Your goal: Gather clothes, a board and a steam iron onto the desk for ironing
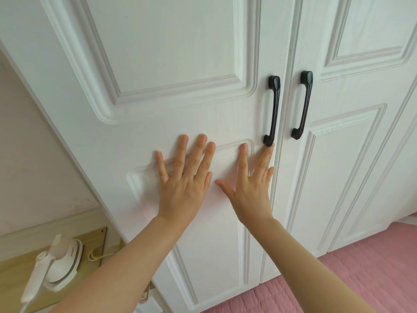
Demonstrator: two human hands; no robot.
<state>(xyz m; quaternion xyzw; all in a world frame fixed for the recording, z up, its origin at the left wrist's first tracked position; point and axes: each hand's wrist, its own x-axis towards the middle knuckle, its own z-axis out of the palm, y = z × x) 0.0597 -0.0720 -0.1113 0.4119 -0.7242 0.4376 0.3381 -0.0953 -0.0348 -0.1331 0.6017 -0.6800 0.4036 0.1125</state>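
Left hand (183,188), right hand (251,191), splayed flat on door (162,53)

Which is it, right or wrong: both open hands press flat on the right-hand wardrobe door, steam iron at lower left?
Wrong door. In the head view the left hand and right hand press flat on the left-hand wardrobe door; the steam iron is at lower left.
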